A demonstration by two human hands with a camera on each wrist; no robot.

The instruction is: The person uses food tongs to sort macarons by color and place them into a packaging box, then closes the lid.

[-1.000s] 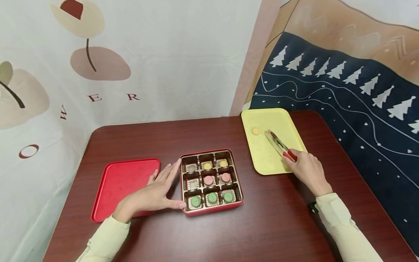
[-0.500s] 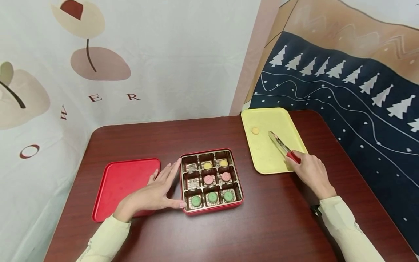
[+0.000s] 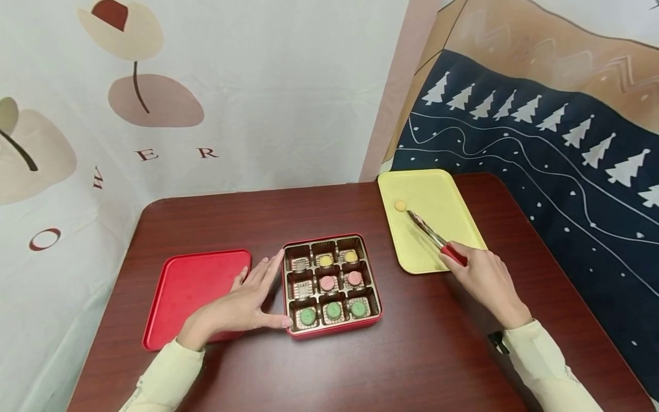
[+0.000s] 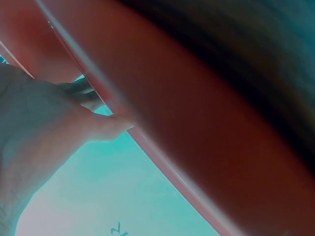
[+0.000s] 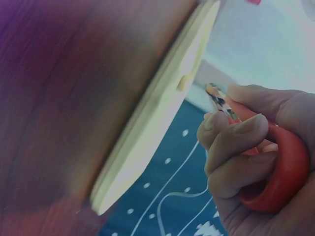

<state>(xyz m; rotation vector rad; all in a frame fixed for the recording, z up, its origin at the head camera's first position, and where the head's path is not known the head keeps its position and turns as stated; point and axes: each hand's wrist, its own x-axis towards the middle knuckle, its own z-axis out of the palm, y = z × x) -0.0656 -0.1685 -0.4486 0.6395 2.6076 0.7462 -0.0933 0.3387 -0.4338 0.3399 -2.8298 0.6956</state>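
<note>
My right hand (image 3: 484,280) grips red-handled metal tongs (image 3: 429,232) over the yellow tray (image 3: 443,189). The tips of the tongs are close to one small yellow round piece (image 3: 400,205) lying on that tray, with a small gap between. In the right wrist view the fingers curl around the red handle (image 5: 290,167). My left hand (image 3: 237,309) touches the left side of a red box (image 3: 334,330), fingers straight and thumb at its near corner. The box has a gold divided insert holding yellow, pink and green round pieces; two left compartments, back and middle, hold none.
A red tray (image 3: 201,286) lies to the left, partly beneath my left hand. The brown table (image 3: 401,355) meets a printed cloth backdrop (image 3: 283,114) at its far edge. A dark blue cloth with white trees (image 3: 520,154) hangs at the right.
The right hand moved slightly back and right, then forward-left; the tongs' tips swung left toward the yellow piece and look closer together than before. The left hand and box stayed put.
</note>
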